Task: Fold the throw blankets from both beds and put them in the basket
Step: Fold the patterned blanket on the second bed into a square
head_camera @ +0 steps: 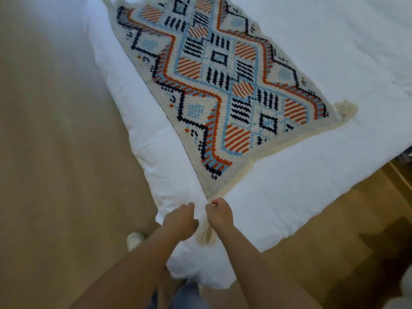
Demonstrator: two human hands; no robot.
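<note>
A cream throw blanket point(223, 81) with an orange, light-blue and navy diamond pattern lies folded flat on the white bed point(312, 52). Its near corner reaches the bed's near corner, where a cream tassel hangs between my hands. My left hand point(181, 220) and my right hand point(219, 214) are side by side at that corner, fingers curled, each pinching the blanket's corner. Another tassel point(345, 108) lies at the blanket's right corner. No basket is in view.
The white duvet bulges over the bed's near corner point(200, 264). Beige floor point(55, 152) runs along the left; wood floor point(323, 253) lies to the right. A white shoe point(134, 239) shows below my left arm.
</note>
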